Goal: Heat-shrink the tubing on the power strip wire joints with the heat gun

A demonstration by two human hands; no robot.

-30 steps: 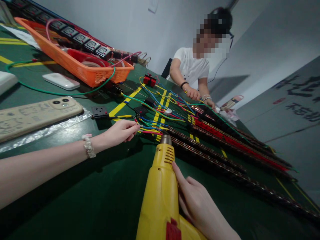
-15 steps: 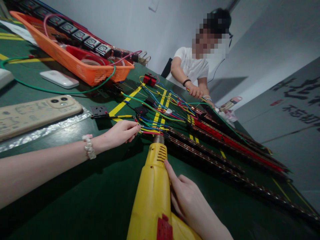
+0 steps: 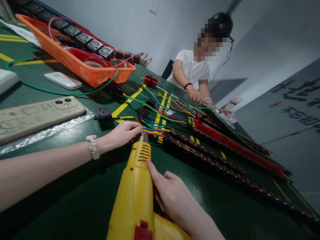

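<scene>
Heat gun (image 3: 132, 186), finger-clasped in right hand (image 3: 176, 193), is shifted left, heat likely being directed nearer wires (image 3: 155, 134) pinched by left hand (image 3: 123, 134).

Flat grey wall (image 3: 282, 150), right: smaller dark Chinese characters (image 3: 300, 113) reading "不忘初", running off at the edge; above, larger dark brushed characters (image 3: 296, 96), not securely legible. Beige phone case (image 3: 40, 115): grey markings, unreadable.

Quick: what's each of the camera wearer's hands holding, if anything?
Left hand: closed at the coloured wires; what it pinches cannot be told.
Right hand: closed, holding the yellow heat gun.
</scene>
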